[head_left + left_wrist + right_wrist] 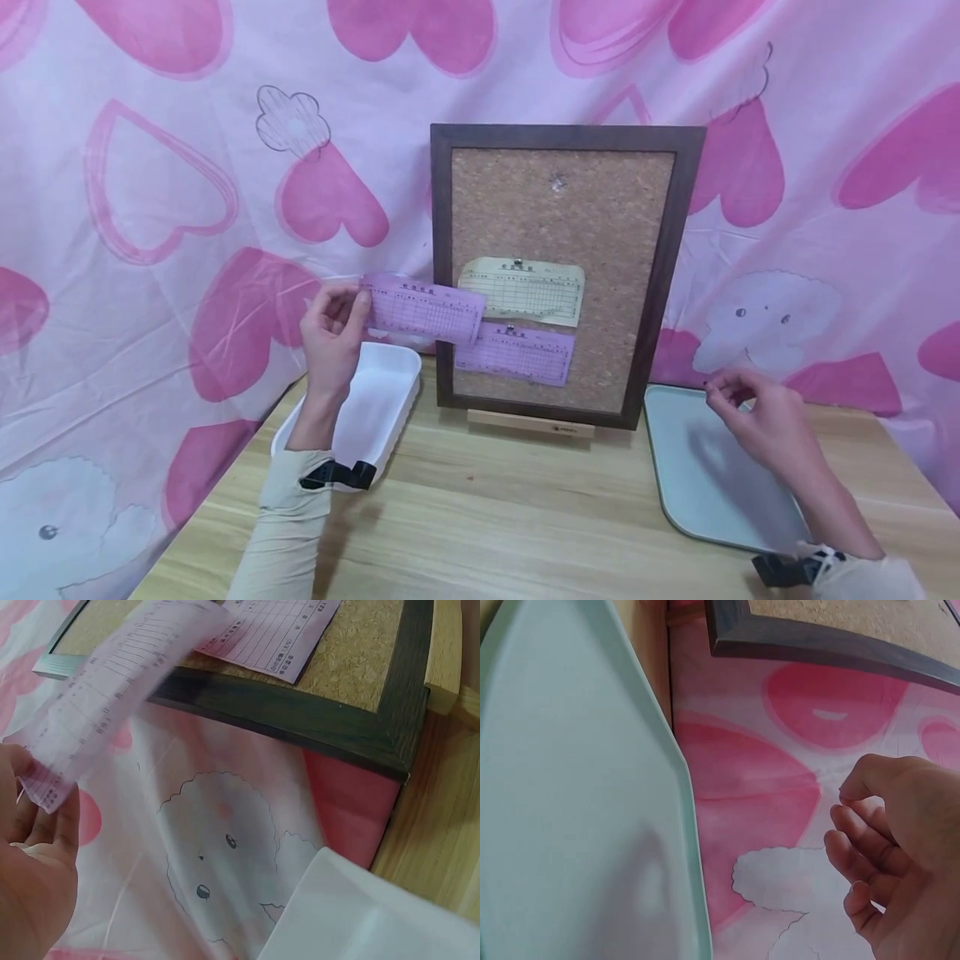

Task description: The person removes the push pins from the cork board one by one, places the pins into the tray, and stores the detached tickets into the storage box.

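A purple printed form slip is pinched between the thumb and fingers of my left hand, in front of the lower left of the cork board. Its right end overlaps a second purple slip fixed low on the board. A yellow slip hangs just above that one; each fixed slip has a small dark fastener at its top edge. Over the green tray on the right, my right hand has thumb and forefinger together, with a tiny dark piece showing at the tips.
The dark-framed board stands on a wooden base on the wooden table. A white tray stands at the left, beneath my left forearm. Behind everything hangs a pink heart-patterned cloth. A shiny silvery spot marks the upper cork.
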`<control>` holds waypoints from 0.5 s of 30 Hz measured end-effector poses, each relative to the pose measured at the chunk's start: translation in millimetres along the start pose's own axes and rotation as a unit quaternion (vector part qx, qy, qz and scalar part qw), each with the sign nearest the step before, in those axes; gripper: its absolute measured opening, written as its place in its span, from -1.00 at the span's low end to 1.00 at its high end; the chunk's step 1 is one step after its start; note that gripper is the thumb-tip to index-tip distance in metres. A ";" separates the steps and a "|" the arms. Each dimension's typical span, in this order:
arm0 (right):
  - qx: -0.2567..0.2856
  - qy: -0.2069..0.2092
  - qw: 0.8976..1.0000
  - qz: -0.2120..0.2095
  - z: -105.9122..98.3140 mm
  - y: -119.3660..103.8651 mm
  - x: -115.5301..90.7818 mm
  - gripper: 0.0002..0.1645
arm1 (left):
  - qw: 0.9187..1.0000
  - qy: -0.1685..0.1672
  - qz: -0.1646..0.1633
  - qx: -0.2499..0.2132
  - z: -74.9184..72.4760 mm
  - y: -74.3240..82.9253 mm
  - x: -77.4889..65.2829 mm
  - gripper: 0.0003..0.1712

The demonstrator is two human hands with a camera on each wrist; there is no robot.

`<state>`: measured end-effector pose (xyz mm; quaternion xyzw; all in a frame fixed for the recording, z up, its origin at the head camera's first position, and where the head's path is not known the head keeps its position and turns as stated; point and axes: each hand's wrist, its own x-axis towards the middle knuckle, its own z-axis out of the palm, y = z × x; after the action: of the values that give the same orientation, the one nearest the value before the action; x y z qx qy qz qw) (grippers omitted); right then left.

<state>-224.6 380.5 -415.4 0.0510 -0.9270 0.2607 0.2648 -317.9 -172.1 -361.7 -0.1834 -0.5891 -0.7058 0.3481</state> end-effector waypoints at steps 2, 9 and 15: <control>-0.005 -0.015 1.000 0.011 -1.5 0.9 1.0 -0.88 | 1.000 -0.004 -0.007 0.006 -1.9 0.2 0.4 -0.86; -0.013 -0.054 0.998 0.028 -2.7 4.5 1.7 -0.87 | 0.999 -0.014 -0.026 0.030 -8.0 0.4 2.3 -0.78; -0.014 -0.076 0.997 0.022 1.8 11.3 0.8 -0.91 | 0.998 -0.008 -0.031 0.054 -13.3 2.0 2.9 -0.73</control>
<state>-228.7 389.4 -421.5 0.0461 -0.9489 0.2488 0.1884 -316.4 -185.7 -361.5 -0.1520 -0.6345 -0.6818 0.3309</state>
